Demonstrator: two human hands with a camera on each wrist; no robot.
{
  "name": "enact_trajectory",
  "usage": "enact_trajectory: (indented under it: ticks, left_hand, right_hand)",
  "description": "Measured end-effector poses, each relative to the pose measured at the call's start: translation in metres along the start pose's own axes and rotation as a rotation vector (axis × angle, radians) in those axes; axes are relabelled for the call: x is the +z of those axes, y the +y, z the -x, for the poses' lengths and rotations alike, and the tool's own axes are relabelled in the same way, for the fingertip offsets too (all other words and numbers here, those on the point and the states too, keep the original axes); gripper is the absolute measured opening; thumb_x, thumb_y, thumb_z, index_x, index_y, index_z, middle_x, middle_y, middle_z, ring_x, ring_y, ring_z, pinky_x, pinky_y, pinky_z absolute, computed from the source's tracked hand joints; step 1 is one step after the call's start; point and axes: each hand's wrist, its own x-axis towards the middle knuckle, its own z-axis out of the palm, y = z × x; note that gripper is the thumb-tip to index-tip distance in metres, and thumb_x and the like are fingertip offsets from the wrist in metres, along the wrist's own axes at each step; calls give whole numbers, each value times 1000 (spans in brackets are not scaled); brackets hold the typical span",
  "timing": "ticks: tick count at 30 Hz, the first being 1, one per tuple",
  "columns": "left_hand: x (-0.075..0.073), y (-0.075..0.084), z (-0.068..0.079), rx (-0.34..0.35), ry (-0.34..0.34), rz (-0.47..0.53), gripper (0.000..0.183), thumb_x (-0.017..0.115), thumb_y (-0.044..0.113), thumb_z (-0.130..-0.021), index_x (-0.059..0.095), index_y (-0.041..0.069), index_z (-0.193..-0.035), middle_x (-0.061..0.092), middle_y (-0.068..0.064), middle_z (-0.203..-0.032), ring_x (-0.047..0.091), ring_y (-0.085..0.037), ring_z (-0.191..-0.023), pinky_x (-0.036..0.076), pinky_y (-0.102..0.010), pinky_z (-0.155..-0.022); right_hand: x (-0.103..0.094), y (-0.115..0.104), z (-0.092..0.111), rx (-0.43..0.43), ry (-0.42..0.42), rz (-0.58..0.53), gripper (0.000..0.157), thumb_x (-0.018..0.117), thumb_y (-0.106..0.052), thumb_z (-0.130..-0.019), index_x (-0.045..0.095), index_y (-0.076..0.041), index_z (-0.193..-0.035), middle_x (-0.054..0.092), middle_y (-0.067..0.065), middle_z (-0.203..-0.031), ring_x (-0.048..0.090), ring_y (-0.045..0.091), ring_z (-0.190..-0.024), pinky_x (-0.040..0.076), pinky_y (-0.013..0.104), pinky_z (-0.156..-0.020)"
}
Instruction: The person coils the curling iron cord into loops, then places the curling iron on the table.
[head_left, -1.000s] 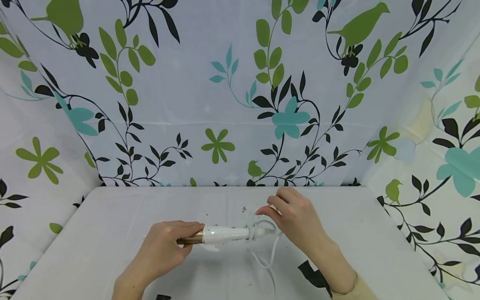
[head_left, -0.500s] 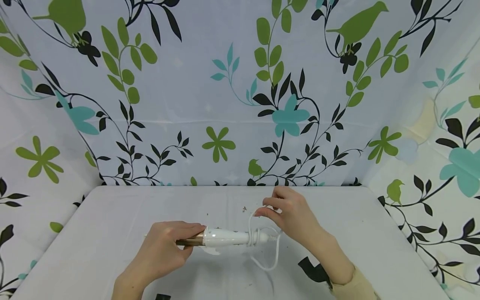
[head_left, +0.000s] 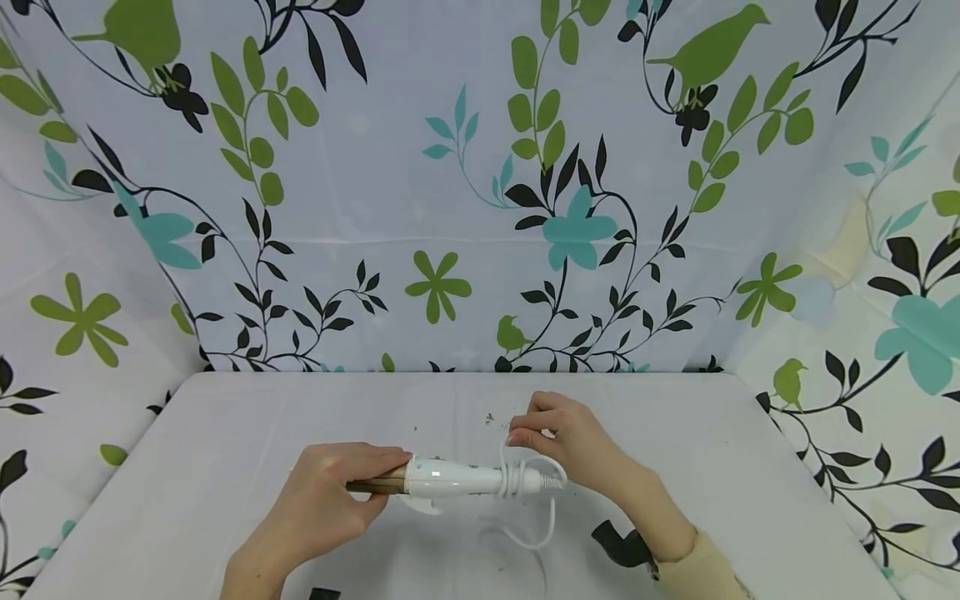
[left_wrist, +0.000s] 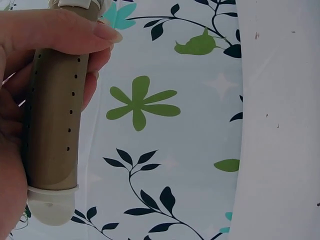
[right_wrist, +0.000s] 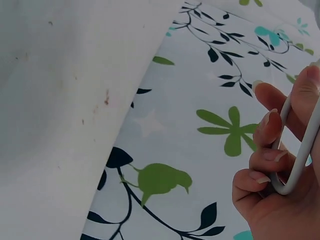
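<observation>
My left hand (head_left: 318,504) grips a curling iron (head_left: 453,479) by its bronze barrel, holding it level above the table. In the left wrist view, the barrel (left_wrist: 55,125) shows rows of small dark holes and ends in a white tip (left_wrist: 51,207). Several turns of white cord (head_left: 513,481) circle the end of the white handle. My right hand (head_left: 573,446) pinches the cord near the thumb and fingertips, just behind the handle's end. In the right wrist view, a loop of cord (right_wrist: 299,167) runs across the palm side of the fingers.
The white table (head_left: 247,417) meets a cloth backdrop (head_left: 360,183) printed with leaves, flowers and birds. A black strip (head_left: 622,546) lies beside my right forearm, and a small black piece (head_left: 325,594) is at the front edge. Brown specks (head_left: 490,419) dot the table.
My right hand has come slightly down and toward me, drawing the cord around the handle's end. The hanging loop has shortened. My left hand stays in place with the curling iron.
</observation>
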Motion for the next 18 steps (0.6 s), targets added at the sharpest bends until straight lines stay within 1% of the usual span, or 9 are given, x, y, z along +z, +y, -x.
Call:
enact_trajectory:
  ticks: [2,5,7,9,12,14,16,18]
  left_hand:
    - [-1,0,-1,5,-1,5,59,81,-20,-49,79,10,-100,78,-1,-95,74,-11,-78,54,-9,-64]
    - [-2,0,-3,9,-1,9,59,81,-20,-49,79,10,-100,78,0,-94,74,-11,-78,55,-9,-65]
    - [-2,1,-4,13,2,11,61,81,-20,-48,79,10,-101,78,0,-94,73,-10,-78,55,-9,-66]
    - [-3,0,-5,21,10,2,62,82,-20,-47,79,10,-101,78,0,-94,74,-11,-78,55,-10,-66]
    - [-3,0,-6,36,23,-14,62,83,-19,-46,79,10,-101,78,-1,-94,74,-13,-78,55,-10,-67]
    - [-4,-1,-7,43,31,-18,62,83,-19,-46,79,9,-101,78,-2,-93,74,-14,-78,56,-11,-67]
    - [-4,-1,-7,51,41,-24,62,84,-18,-45,80,9,-100,78,-2,-93,75,-15,-78,56,-11,-68]
    - [-4,-2,-7,56,47,-30,61,84,-18,-44,80,9,-99,78,-2,-92,75,-15,-78,56,-11,-69]
  right_hand:
    - [5,2,4,21,-4,-57,9,73,-17,-90,78,-13,-95,51,-11,-77,45,2,-71,44,17,-58]
    - [14,4,10,27,5,-88,8,69,-12,-93,77,-13,-94,53,-9,-77,46,2,-71,45,17,-60]
    - [20,4,14,32,7,-92,9,68,-7,-92,75,-12,-95,54,-8,-78,47,1,-72,47,17,-61]
    - [25,3,18,54,3,-104,14,68,0,-90,75,-10,-97,57,-7,-80,47,1,-73,48,17,-62]
    - [30,-1,23,128,3,-146,25,66,12,-85,76,-5,-100,63,-4,-83,51,2,-74,51,19,-65]
    - [33,-4,24,187,14,-160,30,64,16,-82,76,-5,-101,68,-2,-87,58,4,-78,54,21,-69]
    - [37,-7,25,231,27,-156,31,63,16,-83,75,-5,-101,73,0,-93,66,9,-84,57,24,-73]
    - [41,-10,26,261,33,-150,25,64,11,-87,75,-7,-100,75,2,-97,68,12,-88,57,24,-73]
